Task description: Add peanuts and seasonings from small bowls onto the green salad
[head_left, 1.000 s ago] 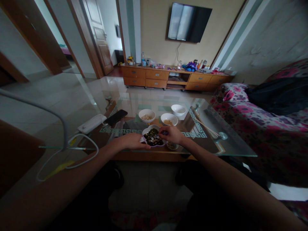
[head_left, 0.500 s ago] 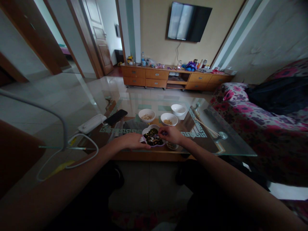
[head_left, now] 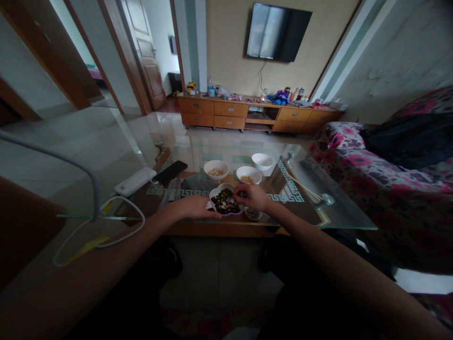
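A flower-shaped bowl (head_left: 238,212) with a pale purple rim sits near the front of the glass table, holding a dark mix with light bits. My left hand (head_left: 198,208) grips its left side, thumb along the near edge. Over its right side, my right hand (head_left: 253,197) is closed in a pinch; what the fingertips hold is too small to make out. Partly beneath that hand is a small bowl of mixed seeds or beans (head_left: 253,214). Behind stand a white bowl with pale pieces (head_left: 216,171), a white bowl with yellowish pieces (head_left: 249,175) and another white bowl (head_left: 262,162).
Chopsticks (head_left: 305,187) lie at the right of the glass table (head_left: 339,215). On the left are a black phone (head_left: 171,173) and a white power strip (head_left: 135,182) with a looping cable (head_left: 139,211). A floral sofa (head_left: 354,165) stands to the right, a TV cabinet (head_left: 230,115) beyond.
My right hand has shifted very slightly over the flower-shaped bowl, fingers still pinched. The left hand and the bowls stay where they were.
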`<state>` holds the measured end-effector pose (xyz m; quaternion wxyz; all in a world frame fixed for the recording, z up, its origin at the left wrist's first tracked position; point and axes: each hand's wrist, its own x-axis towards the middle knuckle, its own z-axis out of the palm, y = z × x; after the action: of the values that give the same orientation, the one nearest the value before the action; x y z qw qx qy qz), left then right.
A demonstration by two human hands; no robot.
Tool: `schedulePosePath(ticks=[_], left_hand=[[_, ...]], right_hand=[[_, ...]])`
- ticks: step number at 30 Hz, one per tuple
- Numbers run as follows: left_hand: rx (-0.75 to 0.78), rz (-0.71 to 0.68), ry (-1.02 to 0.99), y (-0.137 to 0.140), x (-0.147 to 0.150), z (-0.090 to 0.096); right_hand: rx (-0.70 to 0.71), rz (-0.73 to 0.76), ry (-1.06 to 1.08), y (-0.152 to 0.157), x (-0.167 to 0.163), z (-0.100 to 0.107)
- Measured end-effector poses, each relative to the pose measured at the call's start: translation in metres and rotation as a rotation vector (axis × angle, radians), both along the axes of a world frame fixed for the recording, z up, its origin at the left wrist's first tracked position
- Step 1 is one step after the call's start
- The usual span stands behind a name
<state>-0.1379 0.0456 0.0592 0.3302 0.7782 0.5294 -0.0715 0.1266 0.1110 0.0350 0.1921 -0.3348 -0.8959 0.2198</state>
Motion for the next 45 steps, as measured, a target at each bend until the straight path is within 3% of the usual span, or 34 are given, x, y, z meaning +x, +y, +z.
schedulePosePath(ticks=[33, 45], left_hand=[[0.013, 0.008, 0.004, -0.001, 0.0, 0.0], [0.0, 0.017, -0.013, -0.001, 0.0, 0.0]], right_hand=[[0.036, 0.014, -0.054, 0.001, 0.0, -0.002], [0.048, -0.025, 0.004, 0.0, 0.005, 0.009]])
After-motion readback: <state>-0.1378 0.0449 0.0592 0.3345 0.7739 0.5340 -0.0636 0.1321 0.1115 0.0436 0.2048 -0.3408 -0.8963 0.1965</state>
